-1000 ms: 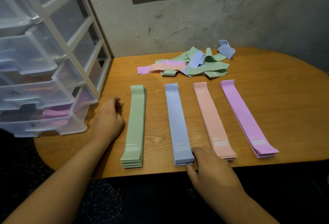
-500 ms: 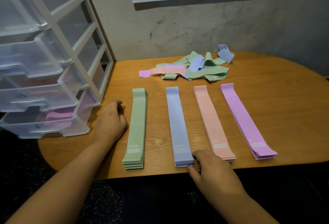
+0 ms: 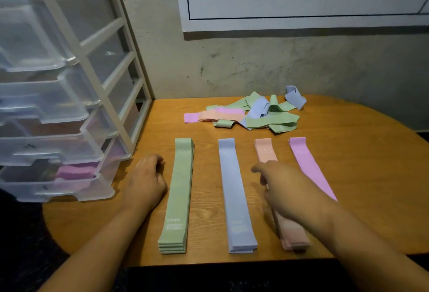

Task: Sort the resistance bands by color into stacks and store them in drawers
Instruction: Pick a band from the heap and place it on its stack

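The middle of the peach stack and the near end of the pink stack are hidden by the right hand and its arm. The hand has moved there from the blue stack, with its fingers loosely extended and gripping nothing. "30", "20" and "15" are printed on the stacks. The left hand is rested empty and loosely curled on the tabletop beside the green stack.

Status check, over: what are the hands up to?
Left hand idle on table, empty. Right hand open over peach stack. Loose pile unsorted behind. Nothing blocking.

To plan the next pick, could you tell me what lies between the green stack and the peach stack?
In the head view, the blue stack lies between the green stack and the peach stack.
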